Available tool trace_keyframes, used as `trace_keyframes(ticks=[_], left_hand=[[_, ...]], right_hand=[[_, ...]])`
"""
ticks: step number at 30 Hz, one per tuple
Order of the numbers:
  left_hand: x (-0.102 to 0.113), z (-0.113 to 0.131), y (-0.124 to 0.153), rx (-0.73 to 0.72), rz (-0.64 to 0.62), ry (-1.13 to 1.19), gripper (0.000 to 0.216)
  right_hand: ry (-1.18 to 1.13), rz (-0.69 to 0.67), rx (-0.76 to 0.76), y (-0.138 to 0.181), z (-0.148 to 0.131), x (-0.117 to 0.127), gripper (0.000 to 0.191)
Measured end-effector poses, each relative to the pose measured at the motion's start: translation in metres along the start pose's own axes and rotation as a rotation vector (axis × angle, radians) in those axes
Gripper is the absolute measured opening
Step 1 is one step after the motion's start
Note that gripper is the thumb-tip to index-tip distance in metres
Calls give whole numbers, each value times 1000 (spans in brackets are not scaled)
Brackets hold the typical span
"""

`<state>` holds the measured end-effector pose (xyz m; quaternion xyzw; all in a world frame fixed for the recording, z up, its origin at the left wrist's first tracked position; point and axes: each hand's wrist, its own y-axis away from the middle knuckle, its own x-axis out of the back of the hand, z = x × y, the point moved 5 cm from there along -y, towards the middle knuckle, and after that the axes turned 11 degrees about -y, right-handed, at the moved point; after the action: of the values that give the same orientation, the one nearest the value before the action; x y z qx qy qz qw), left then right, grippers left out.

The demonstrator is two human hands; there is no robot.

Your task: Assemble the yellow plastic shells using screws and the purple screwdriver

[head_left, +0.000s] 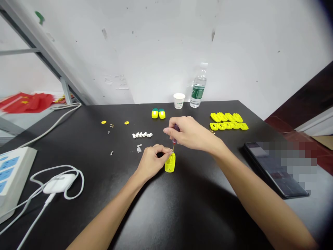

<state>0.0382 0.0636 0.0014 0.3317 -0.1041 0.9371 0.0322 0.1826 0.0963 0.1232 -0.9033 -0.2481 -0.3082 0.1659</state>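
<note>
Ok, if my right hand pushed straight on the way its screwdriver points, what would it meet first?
Probably the yellow plastic piece held by the left hand on the black table; the screwdriver in the right hand looks close to its top.

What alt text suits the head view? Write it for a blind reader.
On a black table, a person's left hand pinches a yellow plastic part while the right hand holds a small screwdriver to its top. More yellow parts, a paper cup and a water bottle sit behind; a phone sits at right, a power strip at left.
</note>
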Motion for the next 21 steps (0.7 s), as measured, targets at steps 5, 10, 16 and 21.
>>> trace_keyframes(ticks=[5, 10, 16, 21], left_hand=[[0, 3, 1, -11, -11, -47, 12], [1, 10, 0, -102, 6, -153, 11], [2, 19, 4, -245, 52, -304, 12], [0, 25, 8, -341, 72, -418, 15]], right_hand=[[21, -9, 4, -1, 0, -1, 29], [29, -16, 4, -1, 2, -1, 29], [30, -25, 14, 0, 1, -1, 30], [34, -24, 20, 0, 0, -2, 30]])
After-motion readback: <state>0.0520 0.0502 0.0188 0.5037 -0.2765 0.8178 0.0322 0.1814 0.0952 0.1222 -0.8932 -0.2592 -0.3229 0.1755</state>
